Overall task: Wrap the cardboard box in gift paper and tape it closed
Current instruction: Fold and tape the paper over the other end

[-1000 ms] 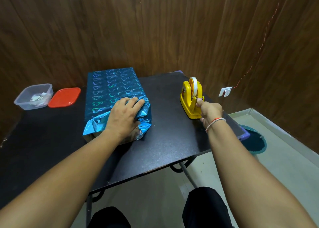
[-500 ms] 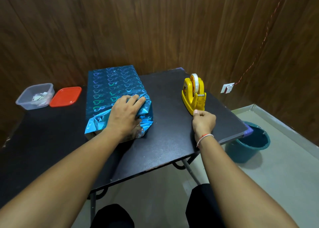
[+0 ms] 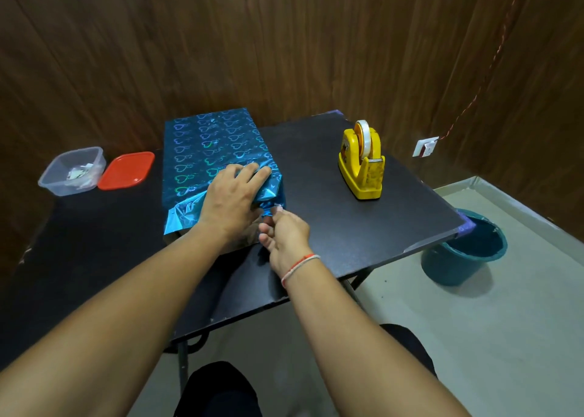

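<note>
— Box [image 3: 208, 151] position?
— On the black bench [image 3: 331, 220], toward its left-middle, covered in shiny blue gift paper [image 3: 186, 209] printed with hearts. The near end's paper is folded down and creased.
— Hands?
— Left hand [image 3: 232, 195] lies flat on the box's near end, fingers straight, pressing the folded flaps. Right hand [image 3: 284, 235] sits just beside it at the box's near right corner, fingertips curled close together at the paper's edge; whether they pinch a piece of tape is too small to tell.
— And the tape?
— A yellow tape dispenser [image 3: 361, 163] stands well apart to the right. Far left: a clear tub [image 3: 74, 170] touching a red lid [image 3: 126, 170].
</note>
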